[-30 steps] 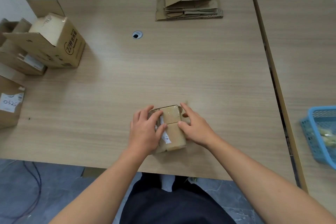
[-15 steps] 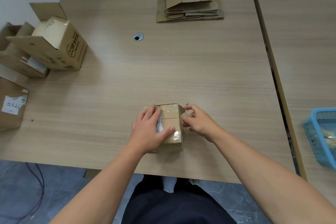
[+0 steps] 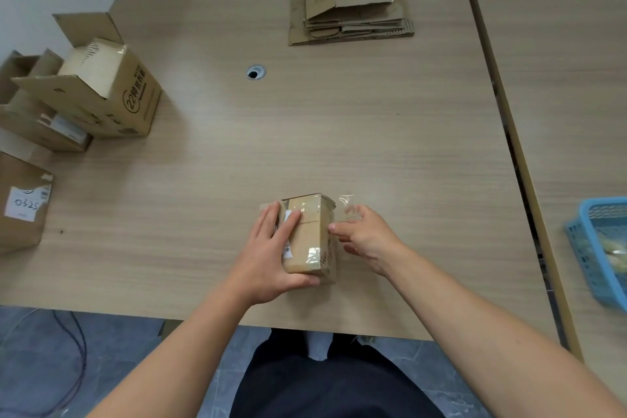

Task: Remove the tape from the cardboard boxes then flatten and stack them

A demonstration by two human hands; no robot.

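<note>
You are holding the small cardboard box [image 3: 305, 241] down on the wooden table [image 3: 390, 132], near its front edge and roughly central. Your left hand [image 3: 268, 258] is lying over the box's left side. Its fingers are reaching flat across the top face and the thumb is curling round the near end, so the box is being gripped. Your right hand [image 3: 371, 239] is sitting just beside the box's right side, with thumb and forefinger pinching a strip of clear tape [image 3: 346, 207]. The strip is standing partly lifted, one end running to the box's far right corner. More tape is lying across the top face and the near end. A white label is showing beneath your left fingers.

At the far side of the table a stack of flattened cardboard [image 3: 351, 15] is lying well apart from the box. At the left edge an open printed carton [image 3: 112, 95] is lying on its side, touching a second open box [image 3: 37, 125]. A box labelled 0325 [image 3: 22, 204] is sitting nearer you. A blue plastic basket [image 3: 590, 248] is sitting on the adjoining table to your right.
</note>
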